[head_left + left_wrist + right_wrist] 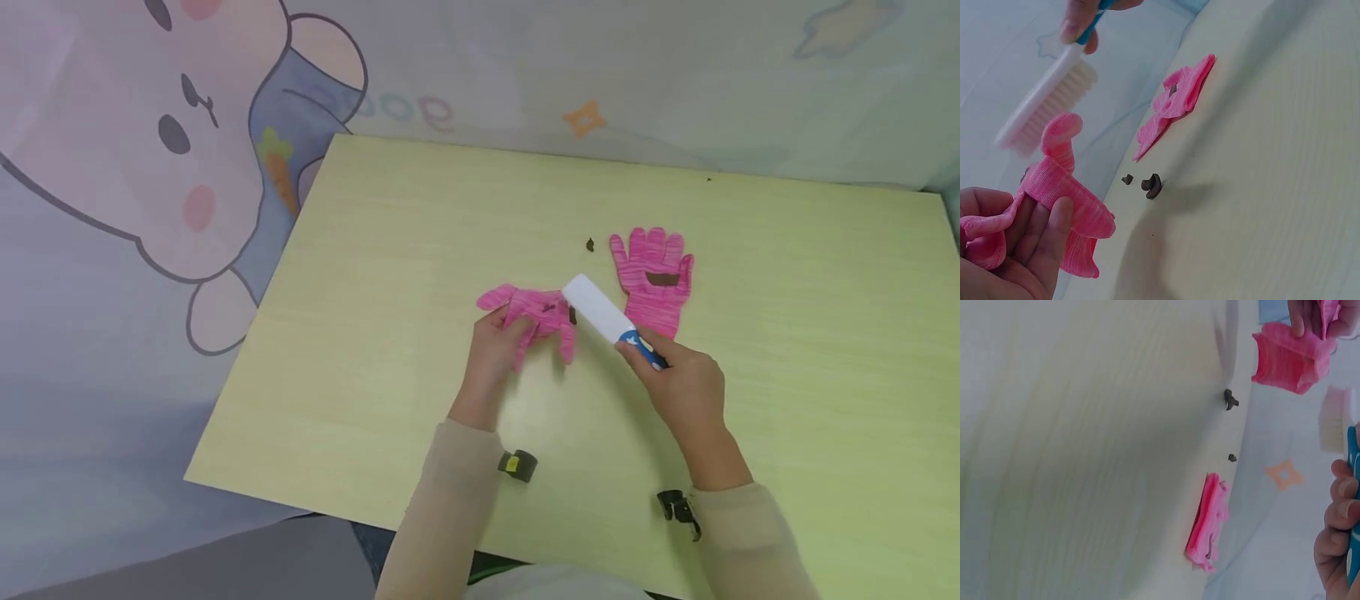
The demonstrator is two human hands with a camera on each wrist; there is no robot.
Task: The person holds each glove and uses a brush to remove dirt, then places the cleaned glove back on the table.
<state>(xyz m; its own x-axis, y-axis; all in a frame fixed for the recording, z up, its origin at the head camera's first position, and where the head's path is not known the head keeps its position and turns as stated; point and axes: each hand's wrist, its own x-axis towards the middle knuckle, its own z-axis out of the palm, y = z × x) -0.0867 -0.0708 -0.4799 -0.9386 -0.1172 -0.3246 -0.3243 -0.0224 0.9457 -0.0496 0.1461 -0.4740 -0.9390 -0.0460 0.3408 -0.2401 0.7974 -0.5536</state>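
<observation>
My left hand [495, 346] holds a pink knitted glove [534, 307] raised over the table, its fingers dangling. Dark brown marks show on that glove. In the left wrist view, my left fingers [1038, 231] lie along the glove's underside. My right hand [686, 387] grips the blue handle of a white-headed scrubbing brush [596, 304]. Pale bristles show in the left wrist view, with the brush head close over the held glove. A second pink glove [654, 308] lies flat, palm area smeared with a brown patch [662, 279].
Brown lumps lie on the light yellow table [360, 333]: a small lump [590, 245] beyond the gloves and a larger lump [1152, 185] near the held glove. A cartoon-printed curtain [480, 67] hangs behind the table. Dark straps [519, 465] sit at both wrists.
</observation>
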